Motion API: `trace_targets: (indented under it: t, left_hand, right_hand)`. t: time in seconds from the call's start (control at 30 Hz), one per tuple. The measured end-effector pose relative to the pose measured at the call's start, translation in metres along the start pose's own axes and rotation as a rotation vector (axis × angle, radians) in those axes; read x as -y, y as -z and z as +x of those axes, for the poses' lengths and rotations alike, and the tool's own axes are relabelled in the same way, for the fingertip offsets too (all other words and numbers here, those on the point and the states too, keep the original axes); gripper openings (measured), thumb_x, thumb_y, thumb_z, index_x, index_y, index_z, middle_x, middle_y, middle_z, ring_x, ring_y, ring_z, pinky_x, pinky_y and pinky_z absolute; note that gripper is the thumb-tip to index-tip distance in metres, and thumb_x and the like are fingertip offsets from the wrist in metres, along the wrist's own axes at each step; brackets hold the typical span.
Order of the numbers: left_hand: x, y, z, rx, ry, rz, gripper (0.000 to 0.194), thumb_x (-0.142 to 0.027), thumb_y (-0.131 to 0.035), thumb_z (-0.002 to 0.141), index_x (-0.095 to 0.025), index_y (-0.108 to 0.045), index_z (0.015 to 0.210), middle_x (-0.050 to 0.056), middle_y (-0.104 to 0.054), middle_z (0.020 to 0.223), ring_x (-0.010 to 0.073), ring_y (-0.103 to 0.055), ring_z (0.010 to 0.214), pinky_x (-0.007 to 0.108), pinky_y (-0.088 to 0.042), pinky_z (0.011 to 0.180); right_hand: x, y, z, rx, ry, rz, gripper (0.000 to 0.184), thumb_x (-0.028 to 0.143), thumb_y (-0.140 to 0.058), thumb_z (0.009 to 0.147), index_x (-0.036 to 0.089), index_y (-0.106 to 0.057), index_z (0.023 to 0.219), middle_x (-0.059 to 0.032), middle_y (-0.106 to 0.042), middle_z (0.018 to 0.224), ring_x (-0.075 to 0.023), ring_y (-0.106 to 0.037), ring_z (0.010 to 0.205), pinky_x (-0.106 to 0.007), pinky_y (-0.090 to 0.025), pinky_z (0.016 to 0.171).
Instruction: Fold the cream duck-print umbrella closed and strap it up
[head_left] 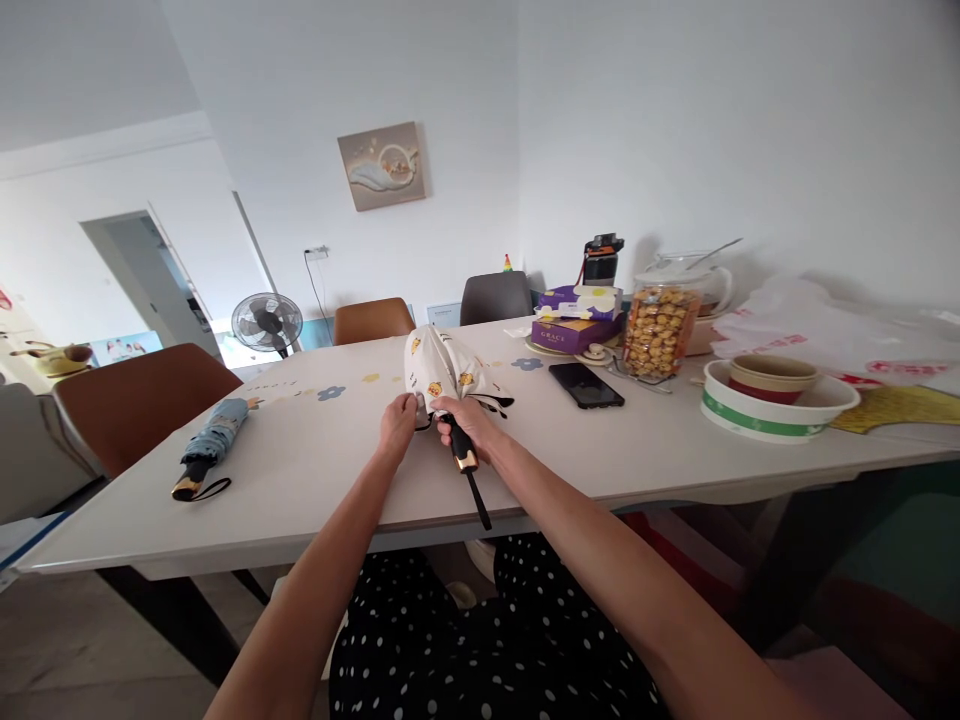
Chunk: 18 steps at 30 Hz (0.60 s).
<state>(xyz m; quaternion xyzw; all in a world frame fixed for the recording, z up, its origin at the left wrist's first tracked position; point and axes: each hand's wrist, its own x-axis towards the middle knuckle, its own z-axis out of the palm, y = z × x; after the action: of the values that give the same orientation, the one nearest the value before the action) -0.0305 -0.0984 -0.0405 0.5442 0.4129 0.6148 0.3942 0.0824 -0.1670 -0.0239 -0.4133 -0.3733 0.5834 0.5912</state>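
A cream folding umbrella [442, 365] with small yellow-orange cartoon prints lies collapsed on the table, its loose canopy bunched. Its black handle with a gold-coloured band and a dark wrist strap points toward me, the strap hanging past the table edge. My right hand [466, 424] is closed round the umbrella just above the handle. On the canopy's left side, the fingers of my left hand [400, 420] pinch the edge of the fabric. A blue folding umbrella [216, 437], rolled up, rests at the left of the table with its black and gold handle toward me.
Right of the cream umbrella lies a black phone [586, 385]. Behind it are purple tissue boxes [576, 333] and a jar of round brown snacks [658, 332]. A white-and-green bowl [780, 412] and a plastic bag [825, 325] stand farther right. Chairs [373, 320] line the table [315, 480].
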Motion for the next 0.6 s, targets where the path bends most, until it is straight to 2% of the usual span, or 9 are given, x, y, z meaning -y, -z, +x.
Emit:
trace_targets:
  t: [0.07,0.17,0.27,0.33,0.43,0.5,0.6]
  left_hand:
    - [0.001,0.006,0.004,-0.073,0.005,0.02,0.019,-0.001,-0.057,0.064,-0.019,-0.062,0.067,0.005,-0.061,0.077,0.0212,-0.057,0.094,0.03,-0.041,0.086]
    - [-0.004,0.006,0.0,-0.129,-0.086,0.019,0.02,-0.005,-0.054,0.071,-0.022,-0.062,0.079,0.002,-0.061,0.09,0.0164,-0.055,0.097,0.026,-0.039,0.087]
    - [-0.012,-0.008,-0.01,0.015,-0.107,-0.033,0.013,-0.019,-0.058,0.076,-0.021,-0.062,0.088,0.003,-0.063,0.095,0.0148,-0.056,0.091,0.023,-0.042,0.08]
    - [-0.015,-0.017,-0.014,0.133,0.015,-0.106,0.015,-0.029,-0.062,0.076,-0.017,-0.063,0.085,0.004,-0.063,0.085,0.0152,-0.058,0.082,0.024,-0.044,0.073]
    - [-0.016,-0.023,-0.012,0.222,0.255,-0.296,0.026,-0.038,-0.063,0.074,-0.013,-0.062,0.081,0.005,-0.062,0.072,0.016,-0.06,0.07,0.027,-0.047,0.065]
    - [-0.015,-0.02,-0.007,0.252,0.349,-0.426,0.032,-0.041,-0.064,0.073,-0.011,-0.062,0.085,0.007,-0.064,0.073,0.0176,-0.062,0.07,0.029,-0.05,0.066]
    - [-0.013,-0.01,0.0,0.29,0.42,-0.555,0.034,-0.039,-0.066,0.072,-0.011,-0.063,0.09,0.009,-0.067,0.08,0.0197,-0.065,0.076,0.03,-0.052,0.071]
  right_hand:
    - [0.0,0.0,0.001,-0.008,0.025,-0.006,0.017,0.023,-0.066,0.07,0.015,-0.051,0.069,0.0039,-0.047,0.05,-0.0067,-0.041,0.039,-0.019,-0.038,0.034]
    - [-0.002,0.0,0.003,-0.045,0.046,-0.043,0.014,0.021,-0.063,0.07,0.015,-0.051,0.067,0.0044,-0.045,0.047,-0.007,-0.04,0.037,-0.02,-0.037,0.032]
    - [-0.005,-0.002,0.004,-0.063,0.041,-0.098,0.014,0.021,-0.061,0.071,0.016,-0.051,0.063,0.0041,-0.043,0.042,-0.0079,-0.039,0.035,-0.021,-0.038,0.032]
    - [-0.007,-0.003,0.004,-0.061,0.034,-0.142,0.016,0.021,-0.061,0.07,0.016,-0.05,0.06,0.0037,-0.043,0.04,-0.0087,-0.04,0.034,-0.021,-0.038,0.031]
    - [-0.01,-0.003,0.002,-0.033,0.015,-0.207,0.015,0.019,-0.062,0.067,0.016,-0.05,0.058,0.0027,-0.044,0.037,-0.0101,-0.041,0.033,-0.022,-0.038,0.03]
    - [-0.011,-0.004,0.0,0.029,-0.008,-0.265,0.016,0.021,-0.062,0.068,0.017,-0.05,0.059,0.0025,-0.045,0.036,-0.0106,-0.04,0.031,-0.023,-0.038,0.029]
    - [-0.011,-0.004,-0.003,0.159,-0.042,-0.338,0.021,0.026,-0.065,0.068,0.017,-0.048,0.06,0.0037,-0.044,0.036,-0.0096,-0.039,0.03,-0.022,-0.037,0.028]
